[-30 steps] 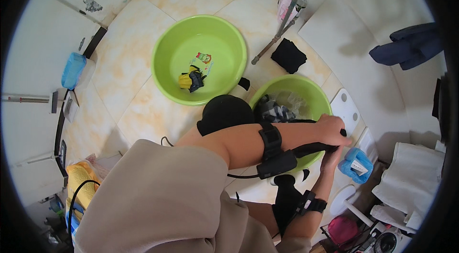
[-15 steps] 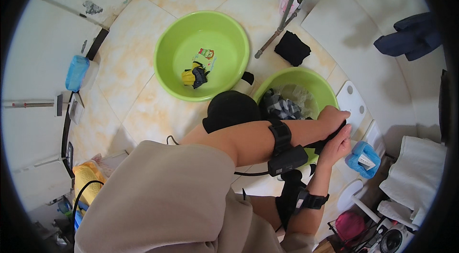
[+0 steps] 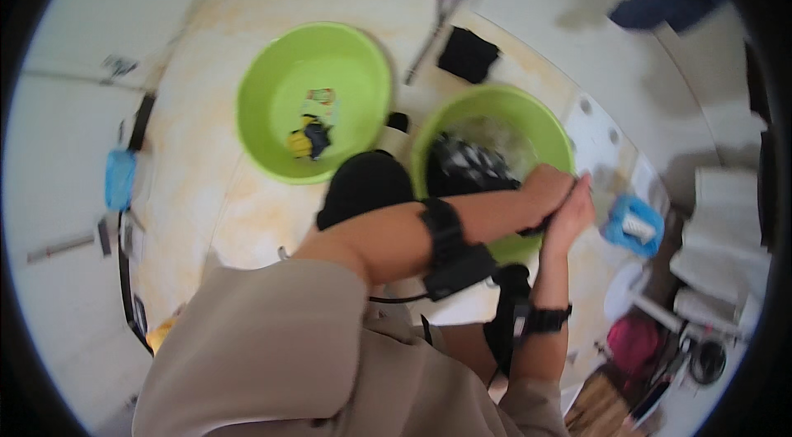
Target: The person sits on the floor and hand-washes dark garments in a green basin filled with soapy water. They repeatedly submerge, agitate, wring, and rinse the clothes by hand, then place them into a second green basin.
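Over the near right rim of the smaller green basin (image 3: pixel 536 117), my left hand (image 3: pixel 546 192) is closed on a dark cloth (image 3: pixel 538 227). My right hand (image 3: pixel 571 220) is closed on the same cloth, right against the left hand. Most of the cloth is hidden behind my hands and left forearm. Inside the basin lie a black-and-white patterned garment (image 3: pixel 470 160) and dark fabric, in what looks like water. The picture is blurred, so the cloth's kind does not show.
A larger green basin (image 3: pixel 289 49) with a yellow and dark cloth (image 3: pixel 309 138) stands to the left. A folded black cloth (image 3: pixel 468 55) lies beyond the smaller basin, near a metal pole (image 3: pixel 427 53). At the right are a blue packet (image 3: pixel 634 226) and a white perforated board (image 3: pixel 596 125).
The whole view has shifted, so the basins appear further left. My two hands remain together on the dark cloth at the basin's rim, with the fingers slightly moved.
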`<action>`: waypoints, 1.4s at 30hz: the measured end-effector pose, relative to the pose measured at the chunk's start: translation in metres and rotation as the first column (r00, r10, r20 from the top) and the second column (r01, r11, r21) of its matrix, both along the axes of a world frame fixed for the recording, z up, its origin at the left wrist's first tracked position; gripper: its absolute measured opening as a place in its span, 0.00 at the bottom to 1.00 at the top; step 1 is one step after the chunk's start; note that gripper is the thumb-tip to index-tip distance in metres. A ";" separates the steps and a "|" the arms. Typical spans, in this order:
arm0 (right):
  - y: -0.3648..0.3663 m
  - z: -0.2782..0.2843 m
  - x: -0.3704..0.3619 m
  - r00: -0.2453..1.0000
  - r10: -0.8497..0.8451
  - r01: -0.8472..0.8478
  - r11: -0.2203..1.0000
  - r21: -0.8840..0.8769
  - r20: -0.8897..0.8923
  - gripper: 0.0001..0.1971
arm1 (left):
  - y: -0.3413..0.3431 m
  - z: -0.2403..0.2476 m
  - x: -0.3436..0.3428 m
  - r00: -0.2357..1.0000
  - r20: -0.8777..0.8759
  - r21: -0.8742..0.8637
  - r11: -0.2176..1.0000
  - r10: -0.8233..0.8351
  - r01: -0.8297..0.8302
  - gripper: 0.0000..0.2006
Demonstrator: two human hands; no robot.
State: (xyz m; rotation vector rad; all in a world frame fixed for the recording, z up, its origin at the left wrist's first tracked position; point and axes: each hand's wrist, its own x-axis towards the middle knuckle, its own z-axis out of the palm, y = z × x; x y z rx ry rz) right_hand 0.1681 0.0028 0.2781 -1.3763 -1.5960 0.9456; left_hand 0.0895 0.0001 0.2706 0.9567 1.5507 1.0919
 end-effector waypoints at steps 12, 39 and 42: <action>0.000 -0.007 0.012 1.000 -0.002 0.005 0.993 -0.118 0.024 0.27 | -0.006 0.006 -0.010 0.858 0.492 -0.333 0.942 0.148 0.029 0.10; -0.004 0.013 0.005 0.973 0.166 -0.154 0.984 0.086 -0.162 0.13 | 0.006 0.001 -0.060 0.597 0.717 -0.243 0.932 0.359 -0.268 0.12; -0.023 0.013 -0.005 0.966 0.253 -0.260 0.933 0.248 0.061 0.13 | 0.011 -0.008 -0.059 0.563 0.721 -0.388 0.909 0.403 -0.154 0.16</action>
